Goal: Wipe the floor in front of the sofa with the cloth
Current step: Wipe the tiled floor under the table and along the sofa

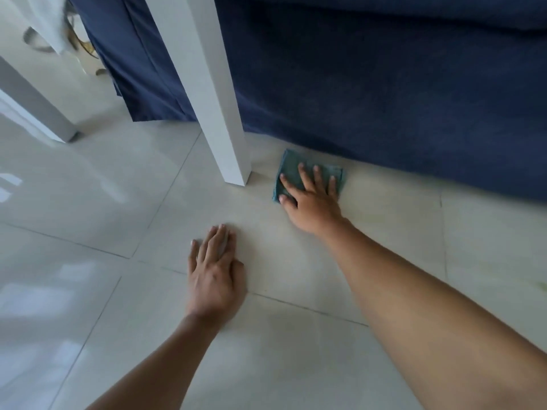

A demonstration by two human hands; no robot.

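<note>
1. Lying flat on the pale tiled floor (296, 261) is a folded teal cloth (291, 167), just in front of the dark blue sofa skirt (384, 99) and right beside the foot of a white table leg (207, 84).
2. Right hand (310, 199) is on top of it, fingers spread wide and palm down, pressing the cloth to the tile rather than gripping it.
3. Left hand (214, 270) is nearer the camera, also flat and open on the bare floor, fingers together, well apart from the cloth.
4. Both forearms are bare.
5. Further left there's a second white table leg (38, 108), and the glossy tiles show window glare.
</note>
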